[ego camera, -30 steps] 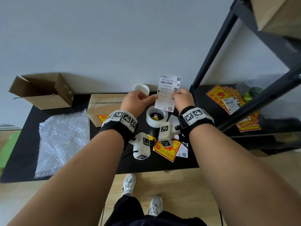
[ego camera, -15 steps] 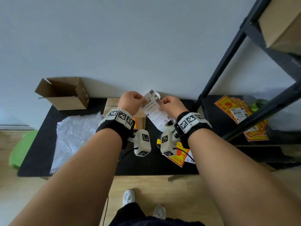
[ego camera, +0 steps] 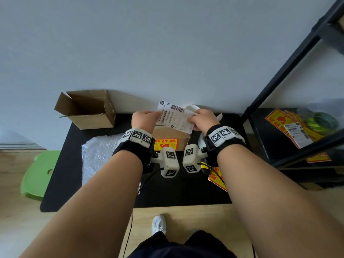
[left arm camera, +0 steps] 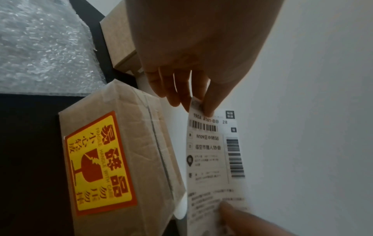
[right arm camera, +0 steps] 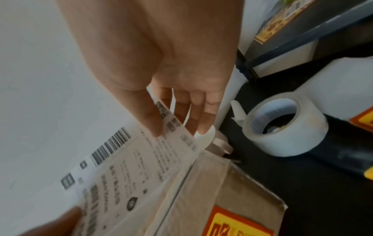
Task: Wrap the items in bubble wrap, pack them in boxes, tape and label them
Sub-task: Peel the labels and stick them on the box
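Far left, a green plastic thing (ego camera: 40, 175) is seen on the floor beside the black table (ego camera: 61, 175). At the table's back left corner an open cardboard box (ego camera: 87, 108) is parked against the wall, flaps up. In front of it a sheet of bubble wrap (ego camera: 96, 157) is spread flat on the table.

Next comes the left hand (ego camera: 144, 121), held up over the table. One end of a shipping label (ego camera: 175, 118) is pinched between its thumb and fingers, so it's clamped on paper, not loose. The label is kept in the air, tilted, right above a taped box (ego camera: 170, 135), and no contact between the 2 can be made out. That box is sealed with clear tape along the top seam, and a yellow and red fragile sticker (left arm camera: 98, 162) is stuck on the side facing the person.

The other end of the label is gripped by the right hand (ego camera: 203, 120), thumb on the printed face and fingers behind, as shown in the right wrist view.

Just right of the box, a roll of clear tape (right arm camera: 282, 126) is sat on the table. Further right, a black shelf rack (ego camera: 290, 75) is stood, with a stack of fragile stickers (ego camera: 290, 125) laid on its lower shelf.
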{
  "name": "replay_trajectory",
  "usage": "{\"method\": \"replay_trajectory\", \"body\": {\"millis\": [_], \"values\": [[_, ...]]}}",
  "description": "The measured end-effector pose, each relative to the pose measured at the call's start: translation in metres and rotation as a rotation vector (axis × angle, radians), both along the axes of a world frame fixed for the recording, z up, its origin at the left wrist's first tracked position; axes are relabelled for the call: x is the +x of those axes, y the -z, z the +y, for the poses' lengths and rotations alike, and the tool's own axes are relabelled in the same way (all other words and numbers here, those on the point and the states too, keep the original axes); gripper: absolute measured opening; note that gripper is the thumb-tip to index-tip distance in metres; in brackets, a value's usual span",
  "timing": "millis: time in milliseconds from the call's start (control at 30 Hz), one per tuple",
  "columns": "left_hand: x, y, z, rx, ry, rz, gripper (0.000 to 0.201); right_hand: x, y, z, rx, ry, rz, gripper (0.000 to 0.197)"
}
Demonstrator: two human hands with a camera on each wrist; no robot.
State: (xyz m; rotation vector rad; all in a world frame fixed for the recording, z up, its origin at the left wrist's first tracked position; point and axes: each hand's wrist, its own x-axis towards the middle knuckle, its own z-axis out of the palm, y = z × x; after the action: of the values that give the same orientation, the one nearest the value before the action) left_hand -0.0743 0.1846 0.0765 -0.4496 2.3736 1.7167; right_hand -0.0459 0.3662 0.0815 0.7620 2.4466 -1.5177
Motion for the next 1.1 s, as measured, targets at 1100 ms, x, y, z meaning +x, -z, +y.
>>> {"method": "replay_trajectory", "body": {"millis": [1100], "values": [[-0.011,0.048,-0.021,-0.508,0.076,-0.043,0.026,-0.038,0.062,-0.025,0.173,-0.01,-0.009,0.029]]}}
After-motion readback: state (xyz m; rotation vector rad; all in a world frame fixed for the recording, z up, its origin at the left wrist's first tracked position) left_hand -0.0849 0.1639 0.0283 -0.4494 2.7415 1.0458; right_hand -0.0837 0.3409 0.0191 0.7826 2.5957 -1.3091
